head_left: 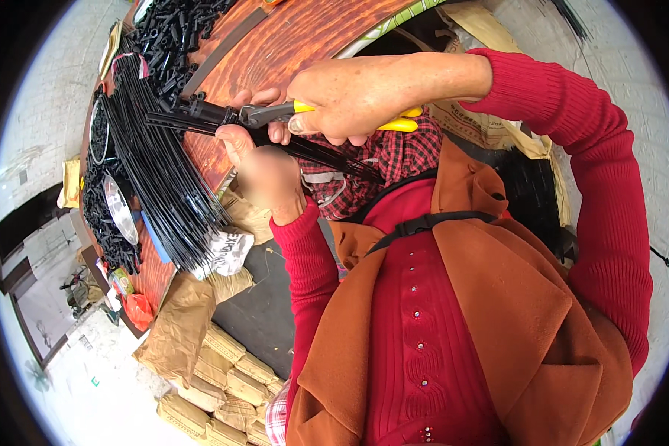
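Note:
My right hand [368, 93] is closed round yellow-handled pliers [275, 113], their dark metal jaws pointing left. The jaws meet a bundle of thin black strands [331, 157] close to its bound part. Closed round that bundle is my left hand [264, 167], fingers and thumb gripping just beside the jaws; a blurred patch covers part of this hand. The strands stick out left past the thumb and trail right over the checked cloth on my lap. Whether the jaws bite on a strand or a tie, I cannot make out.
On the red-brown wooden table [253, 56] lie a heap of small black parts [178, 37] and a large bundle of long black strands [160, 171]. A long flat blade [223, 52] rests beside the heap. Brown paper packages [219, 364] are stacked on the floor at lower left.

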`<state>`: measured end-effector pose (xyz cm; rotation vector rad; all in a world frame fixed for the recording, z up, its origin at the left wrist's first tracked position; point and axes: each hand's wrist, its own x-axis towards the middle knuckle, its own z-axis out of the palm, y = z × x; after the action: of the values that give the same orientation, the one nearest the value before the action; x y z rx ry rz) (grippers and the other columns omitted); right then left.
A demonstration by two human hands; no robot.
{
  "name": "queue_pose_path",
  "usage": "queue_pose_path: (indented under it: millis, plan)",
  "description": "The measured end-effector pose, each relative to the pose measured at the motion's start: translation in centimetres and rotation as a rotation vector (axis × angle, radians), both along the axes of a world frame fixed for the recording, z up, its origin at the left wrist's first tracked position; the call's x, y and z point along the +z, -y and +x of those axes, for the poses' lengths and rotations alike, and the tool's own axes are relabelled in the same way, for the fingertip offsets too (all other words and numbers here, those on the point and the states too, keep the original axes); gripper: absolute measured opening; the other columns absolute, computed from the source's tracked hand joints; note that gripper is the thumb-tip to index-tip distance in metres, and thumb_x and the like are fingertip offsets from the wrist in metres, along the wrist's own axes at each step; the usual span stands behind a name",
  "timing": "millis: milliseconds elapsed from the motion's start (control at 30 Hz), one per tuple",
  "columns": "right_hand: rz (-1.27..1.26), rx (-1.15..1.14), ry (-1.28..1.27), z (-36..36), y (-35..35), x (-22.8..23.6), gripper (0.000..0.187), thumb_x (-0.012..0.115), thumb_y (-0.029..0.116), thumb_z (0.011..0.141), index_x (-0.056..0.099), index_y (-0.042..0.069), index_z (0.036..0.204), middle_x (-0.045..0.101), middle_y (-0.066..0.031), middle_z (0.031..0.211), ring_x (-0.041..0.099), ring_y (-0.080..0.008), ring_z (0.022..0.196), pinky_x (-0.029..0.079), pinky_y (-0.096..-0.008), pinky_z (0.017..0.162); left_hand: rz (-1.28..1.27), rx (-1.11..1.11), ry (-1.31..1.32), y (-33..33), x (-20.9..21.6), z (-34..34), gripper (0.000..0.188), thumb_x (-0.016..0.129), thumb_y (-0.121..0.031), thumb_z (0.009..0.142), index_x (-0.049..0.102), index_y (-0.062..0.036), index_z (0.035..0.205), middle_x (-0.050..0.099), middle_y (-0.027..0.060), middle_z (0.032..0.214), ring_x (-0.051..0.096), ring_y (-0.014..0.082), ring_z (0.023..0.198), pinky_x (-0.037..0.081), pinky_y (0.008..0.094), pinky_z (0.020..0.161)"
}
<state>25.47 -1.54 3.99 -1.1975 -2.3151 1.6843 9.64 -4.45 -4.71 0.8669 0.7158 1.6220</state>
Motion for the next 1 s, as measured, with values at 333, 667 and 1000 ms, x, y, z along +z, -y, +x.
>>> queue_pose_path:
  millis: [333,667,1000]
  plan:
    - [0.133,0.051,0.063,1.1,0.0,0.0,0.029,0.045,0.017,0.085,0.054,-0.006,0.071,0.056,-0.0086,0.056,0.057,-0.0161,0.048,0.046,-0.0289,0.044,0.017,-0.03,0.015,0.3,-0.3,0.8,0.051,0.037,-0.045,0.091,0.044,0.0017,0.11,0.057,0.0151,0.084,0.042,0.009,0.053,0.033,0.0191,0.045]
    - [0.104,0.083,0.073,1.0,-0.3,-0.5,0.027,0.045,0.015,0.082,0.054,-0.006,0.067,0.055,-0.0107,0.052,0.057,-0.0178,0.047,0.045,-0.0303,0.044,-0.006,0.164,-0.2,1.1,0.3,2.3,0.054,0.036,-0.047,0.091,0.043,0.003,0.109,0.05,0.0077,0.072,0.04,0.0081,0.052,0.031,0.0194,0.044]
    - [0.083,0.001,-0.002,1.1,-0.2,-1.0,0.024,0.045,0.012,0.081,0.054,-0.006,0.07,0.056,-0.0121,0.054,0.057,-0.0187,0.047,0.046,-0.0308,0.044,-0.016,0.048,-0.04,0.5,-0.2,1.5,0.055,0.037,-0.048,0.09,0.044,0.0037,0.108,0.042,0.0031,0.067,0.038,0.0082,0.05,0.029,0.0199,0.043]
